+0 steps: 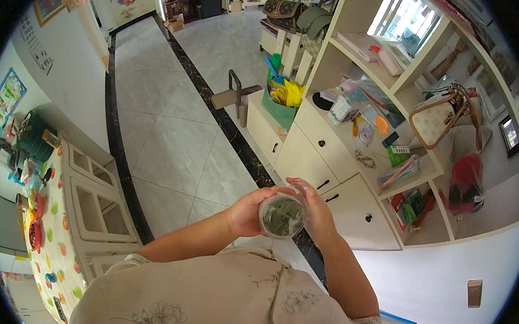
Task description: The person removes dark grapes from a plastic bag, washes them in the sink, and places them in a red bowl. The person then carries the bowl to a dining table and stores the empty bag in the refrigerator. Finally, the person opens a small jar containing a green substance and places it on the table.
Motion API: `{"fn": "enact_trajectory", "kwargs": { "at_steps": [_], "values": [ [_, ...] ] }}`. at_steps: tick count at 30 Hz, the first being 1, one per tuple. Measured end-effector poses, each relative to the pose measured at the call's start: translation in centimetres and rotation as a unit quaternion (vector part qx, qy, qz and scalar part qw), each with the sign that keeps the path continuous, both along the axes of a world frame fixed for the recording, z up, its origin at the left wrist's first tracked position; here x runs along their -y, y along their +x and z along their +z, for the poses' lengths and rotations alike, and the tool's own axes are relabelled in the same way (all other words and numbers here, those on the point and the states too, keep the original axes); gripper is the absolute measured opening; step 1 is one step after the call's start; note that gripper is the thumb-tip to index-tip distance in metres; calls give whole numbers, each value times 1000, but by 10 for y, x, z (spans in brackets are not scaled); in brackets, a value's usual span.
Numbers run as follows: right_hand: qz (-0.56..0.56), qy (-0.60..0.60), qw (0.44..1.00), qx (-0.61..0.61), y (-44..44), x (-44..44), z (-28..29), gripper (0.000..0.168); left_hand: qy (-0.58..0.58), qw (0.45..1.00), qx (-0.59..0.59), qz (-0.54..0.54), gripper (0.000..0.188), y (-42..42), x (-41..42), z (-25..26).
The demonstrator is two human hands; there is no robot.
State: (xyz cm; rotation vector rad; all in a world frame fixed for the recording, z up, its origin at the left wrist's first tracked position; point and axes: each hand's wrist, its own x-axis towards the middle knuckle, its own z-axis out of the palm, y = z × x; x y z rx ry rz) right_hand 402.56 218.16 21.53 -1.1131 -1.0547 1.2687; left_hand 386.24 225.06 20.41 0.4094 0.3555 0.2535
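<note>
Both my hands are around a clear round jar (282,216) in front of my chest. Dark green contents that look like dried leaves show through its top, under a shiny clear layer that may be film or plastic. My left hand (249,211) grips the jar's left side, thumb along the rim. On the right side, my right hand (320,213) wraps the jar, fingers reaching over its far edge. A translucent edge shows by the right fingers; whether it is a lid, I cannot tell.
To the right stands a cream shelf cabinet (311,163) with drawers, holding a handbag (434,122) and small items. A green bin (279,109) sits on a low cabinet. At left is a table with a fruit-print cloth (58,238). Grey tiled floor (170,142) lies ahead.
</note>
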Motion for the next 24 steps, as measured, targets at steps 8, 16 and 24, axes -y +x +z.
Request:
{"fn": "enact_trajectory", "kwargs": {
  "at_steps": [8, 16, 24],
  "values": [
    [-113, 219, 831, 498, -1, 19, 50, 32, -20, 998, -10, 56, 43, -8, -6, -2],
    [-120, 264, 752, 592, -23, 22, 61, 17, 37, 990, -52, 126, 42, -8, 1, 16],
    [-136, 171, 898, 382, -16, 20, 42, 6, 40, 993, -49, 99, 44, -16, 1, 21]
  ]
}}
